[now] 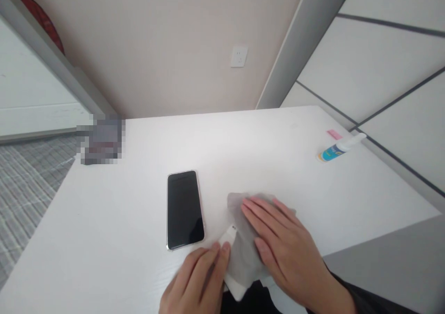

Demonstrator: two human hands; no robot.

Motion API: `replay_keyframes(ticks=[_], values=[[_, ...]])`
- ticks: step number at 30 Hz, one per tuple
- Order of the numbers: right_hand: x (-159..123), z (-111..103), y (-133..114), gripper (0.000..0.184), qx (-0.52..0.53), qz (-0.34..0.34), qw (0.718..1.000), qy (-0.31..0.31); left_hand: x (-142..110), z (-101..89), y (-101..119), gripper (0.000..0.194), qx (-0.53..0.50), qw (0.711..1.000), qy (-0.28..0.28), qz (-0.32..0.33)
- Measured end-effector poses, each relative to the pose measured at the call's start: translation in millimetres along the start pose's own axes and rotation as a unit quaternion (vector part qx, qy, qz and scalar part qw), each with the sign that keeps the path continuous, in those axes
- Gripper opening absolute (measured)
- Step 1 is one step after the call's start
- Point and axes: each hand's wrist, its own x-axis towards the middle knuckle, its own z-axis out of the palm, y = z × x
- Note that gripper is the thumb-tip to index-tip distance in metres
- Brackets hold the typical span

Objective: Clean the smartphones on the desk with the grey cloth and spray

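A grey cloth [243, 253] lies near the table's front edge, draped over a flat white thing [227, 236] with small dark print at one corner. Most of that white thing is hidden, so its kind does not show. My left hand [196, 281] is closed at its left side, fingertips and thumb pressed on it beside the cloth. My right hand [287, 246] lies flat over the cloth, fingers stretched out and pressing down. A black-screened smartphone [185, 209] in a clear case rests just to the left of the cloth, touched by neither hand.
On the white table [121, 221], a small white spray bottle [340, 148] with a blue label lies tilted at the far right, near a pink slip [334, 134]. A blurred-out object [103, 140] sits at the back left corner. Wall and cabinet panels border the table.
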Motion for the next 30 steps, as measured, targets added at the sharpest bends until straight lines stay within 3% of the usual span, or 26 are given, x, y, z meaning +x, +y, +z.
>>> replay_keyframes(ticks=[3, 7, 11, 18, 26, 30], values=[[-2, -3, -12, 0.049, 0.014, -0.039, 0.998, -0.043, 3, -2.6, -1, 0.042, 0.006, 0.999, -0.036, -0.002], [-2, 2, -15, 0.051, -0.005, -0.016, 0.997, -0.079, 6, -5.2, -4, 0.05, 0.009, 0.996, -0.085, 0.012], [0, 9, -7, 0.052, -0.013, 0.0, 0.997, -0.078, 11, -6.0, -6, 0.056, 0.014, 0.993, -0.114, 0.037], [-4, 21, -2, 0.054, -0.005, 0.008, 0.998, -0.056, 19, -10.9, -2, 0.05, 0.016, 0.987, -0.152, 0.042], [-5, 18, -21, 0.062, -0.009, -0.024, 0.994, -0.109, 19, -4.3, 1, 0.04, 0.015, 0.994, -0.105, 0.012], [-7, 18, 0, 0.06, 0.011, -0.023, 0.991, -0.131, 14, -0.4, 5, 0.053, 0.011, 0.995, -0.098, -0.025]])
